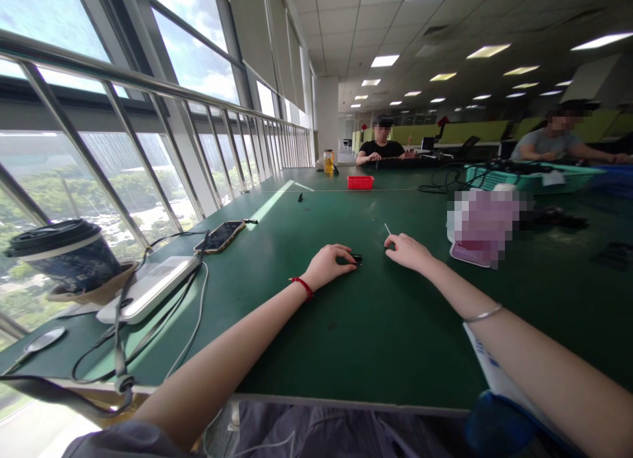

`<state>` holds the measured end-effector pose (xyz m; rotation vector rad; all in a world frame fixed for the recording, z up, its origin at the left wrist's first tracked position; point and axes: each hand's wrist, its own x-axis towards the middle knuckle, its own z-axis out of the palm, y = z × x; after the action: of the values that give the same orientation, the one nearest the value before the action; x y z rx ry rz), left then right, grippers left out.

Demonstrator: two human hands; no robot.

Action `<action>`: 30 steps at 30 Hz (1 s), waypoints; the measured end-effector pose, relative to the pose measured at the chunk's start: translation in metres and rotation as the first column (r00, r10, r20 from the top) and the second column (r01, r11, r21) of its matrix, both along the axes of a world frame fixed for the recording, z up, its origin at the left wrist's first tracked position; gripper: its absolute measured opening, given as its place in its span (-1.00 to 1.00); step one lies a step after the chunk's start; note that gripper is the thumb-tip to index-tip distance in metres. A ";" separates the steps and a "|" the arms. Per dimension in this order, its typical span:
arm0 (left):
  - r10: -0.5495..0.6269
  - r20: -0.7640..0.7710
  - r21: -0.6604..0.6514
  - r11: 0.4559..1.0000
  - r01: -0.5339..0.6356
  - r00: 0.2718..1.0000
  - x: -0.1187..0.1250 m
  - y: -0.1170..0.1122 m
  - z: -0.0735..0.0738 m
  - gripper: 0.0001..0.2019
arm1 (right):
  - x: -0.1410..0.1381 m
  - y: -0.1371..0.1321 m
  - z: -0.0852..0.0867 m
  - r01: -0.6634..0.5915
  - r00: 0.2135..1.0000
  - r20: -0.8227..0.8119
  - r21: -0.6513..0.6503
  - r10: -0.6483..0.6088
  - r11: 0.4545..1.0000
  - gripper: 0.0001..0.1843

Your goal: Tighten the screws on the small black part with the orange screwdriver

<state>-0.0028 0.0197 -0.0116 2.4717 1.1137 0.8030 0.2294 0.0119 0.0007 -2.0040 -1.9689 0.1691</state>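
Note:
My left hand (329, 263) rests on the green table (376, 326), its fingers closed on a small black part (355, 259). A red cord sits on that wrist. My right hand (408, 251) lies a little to the right and pinches a thin white stick (387, 229) that points up and away from me. A thin metal bangle circles the right forearm. The two hands are a short gap apart.
A phone (221, 236), a white power bank (151, 285) with cables and a lidded paper cup (69, 255) lie at the left by the window railing. A red tray (361, 182), a teal basket (524, 176) and two seated people are farther back.

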 end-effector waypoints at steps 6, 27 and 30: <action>0.001 0.035 0.002 1.000 -0.001 0.999 0.007 0.001 -0.004 -0.87 | -0.002 0.000 0.001 -0.023 0.998 0.053 -0.026 0.024 0.999 -0.68; 0.666 -0.327 -0.112 0.677 -0.727 0.671 -0.172 0.029 0.066 -0.81 | 0.000 -0.002 0.004 -0.051 0.993 0.098 -0.098 0.060 0.994 -0.62; 0.598 -0.324 -0.205 0.712 -0.672 0.733 -0.177 0.026 0.069 -0.84 | 0.000 -0.002 0.004 -0.057 0.993 0.093 -0.104 0.066 0.993 -0.62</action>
<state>-0.1795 0.0454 0.0571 1.9298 2.0793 0.4313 0.2290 0.0099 0.0049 -2.0502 -2.1228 0.1935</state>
